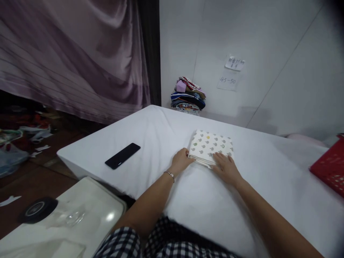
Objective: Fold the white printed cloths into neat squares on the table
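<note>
A folded white cloth with small printed figures point(211, 145) lies on the white-covered table point(242, 200). My left hand point(181, 161), with a thin bracelet at the wrist, is curled against the cloth's near left corner. My right hand point(225, 166) lies flat on the cloth's near edge, fingers stretched out and pressing down on it.
A black phone point(123, 155) lies on the table to the left. A stack of folded clothes point(188, 96) sits at the far edge by the wall. A red basket point(329, 168) is at the right. A white stool top point(67, 215) carries a black round object point(37, 209).
</note>
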A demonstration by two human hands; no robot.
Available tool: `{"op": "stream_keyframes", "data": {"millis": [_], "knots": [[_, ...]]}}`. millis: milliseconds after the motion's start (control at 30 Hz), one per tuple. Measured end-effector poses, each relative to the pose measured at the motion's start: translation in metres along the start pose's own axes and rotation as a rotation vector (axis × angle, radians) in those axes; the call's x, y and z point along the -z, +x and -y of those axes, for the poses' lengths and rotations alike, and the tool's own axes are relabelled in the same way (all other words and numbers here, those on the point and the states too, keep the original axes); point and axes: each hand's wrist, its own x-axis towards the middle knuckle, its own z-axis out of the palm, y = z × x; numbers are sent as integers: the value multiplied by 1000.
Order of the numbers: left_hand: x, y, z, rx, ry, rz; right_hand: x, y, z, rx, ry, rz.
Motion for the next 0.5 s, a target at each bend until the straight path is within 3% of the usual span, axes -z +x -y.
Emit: {"op": "stream_keyframes", "data": {"millis": [367,500], "knots": [[-15,4,3,-86,127,-182,-18,-10,6,66,-108,-169],[-13,7,6,13,152,-112,-21,-13,2,126,-105,-239]]}}
